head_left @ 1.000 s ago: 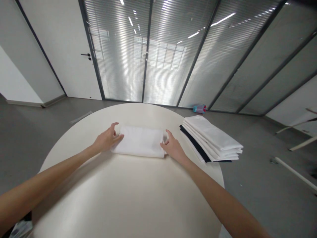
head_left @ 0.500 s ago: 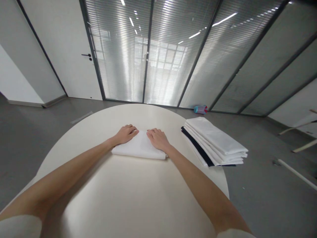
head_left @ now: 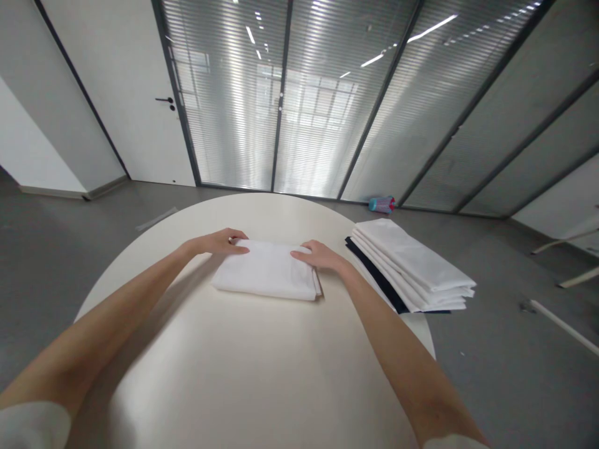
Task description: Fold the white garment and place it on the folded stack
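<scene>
With its far corners pinched between thumbs and fingers, a folded white cloth point(head_left: 269, 271) lies on the table point(head_left: 262, 374), apparently being kept square by both hands point(head_left: 222, 242) point(head_left: 321, 255)

Hands at both ends of a folded white cloth point(head_left: 269, 271)
The left hand point(head_left: 219, 242) and right hand point(head_left: 321, 255) touch its far corners on the round table point(head_left: 262, 355). Right of it, white cloths point(head_left: 412, 259) lie stacked with a dark cloth point(head_left: 374, 274) low in the pile, reaching the table's edge. Beyond, a bottle-like object point(head_left: 381, 204) lies on the floor point(head_left: 496, 274) by the glass wall point(head_left: 309, 125).
</scene>
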Demonstrator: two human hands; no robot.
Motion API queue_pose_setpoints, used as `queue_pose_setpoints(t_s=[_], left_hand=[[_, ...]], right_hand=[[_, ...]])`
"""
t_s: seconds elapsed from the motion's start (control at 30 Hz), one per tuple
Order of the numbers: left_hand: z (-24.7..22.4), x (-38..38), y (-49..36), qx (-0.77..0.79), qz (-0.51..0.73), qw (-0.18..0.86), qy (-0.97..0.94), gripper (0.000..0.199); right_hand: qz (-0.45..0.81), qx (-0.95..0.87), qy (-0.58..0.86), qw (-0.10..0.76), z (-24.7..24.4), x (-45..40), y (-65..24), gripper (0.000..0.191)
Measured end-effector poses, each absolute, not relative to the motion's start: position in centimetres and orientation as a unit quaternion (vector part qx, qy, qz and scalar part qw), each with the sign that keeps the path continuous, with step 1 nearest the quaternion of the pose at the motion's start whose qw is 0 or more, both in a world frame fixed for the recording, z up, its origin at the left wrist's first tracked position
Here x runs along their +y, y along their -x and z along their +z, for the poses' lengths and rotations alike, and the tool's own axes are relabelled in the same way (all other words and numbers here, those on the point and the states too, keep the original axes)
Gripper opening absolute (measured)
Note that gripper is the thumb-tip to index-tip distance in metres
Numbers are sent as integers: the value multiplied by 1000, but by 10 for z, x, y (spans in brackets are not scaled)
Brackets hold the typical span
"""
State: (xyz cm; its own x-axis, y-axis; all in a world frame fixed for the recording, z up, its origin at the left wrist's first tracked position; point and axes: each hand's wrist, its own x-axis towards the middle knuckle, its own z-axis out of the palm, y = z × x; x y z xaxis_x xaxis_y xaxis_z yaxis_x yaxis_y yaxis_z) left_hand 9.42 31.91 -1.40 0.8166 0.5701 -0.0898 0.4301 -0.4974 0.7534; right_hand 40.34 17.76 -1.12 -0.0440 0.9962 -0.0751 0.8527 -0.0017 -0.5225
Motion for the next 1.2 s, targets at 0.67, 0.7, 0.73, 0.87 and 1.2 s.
queue_pose_setpoints(t_s=[0.67, 0.7, 0.73, 0.87, 1.2], left_hand=[[5, 306, -97, 343, 96, 419, -835, 45], [9, 307, -98, 344, 103, 418, -834, 46], [14, 307, -99, 346, 126, 408, -835, 47], [39, 298, -103, 309, 340, 253, -851, 50], [-36, 253, -88, 83, 271, 0, -959, 29]], right_hand=[[316, -665, 626, 256, -17, 179, -405, 43], [315, -666, 622, 267, -12, 180, -404, 40], [303, -665, 619, 288, -6, 180, -403, 37], [135, -673, 609, 398, 31, 177, -398, 31], [11, -810, 563, 164, -6, 121, -396, 20]])
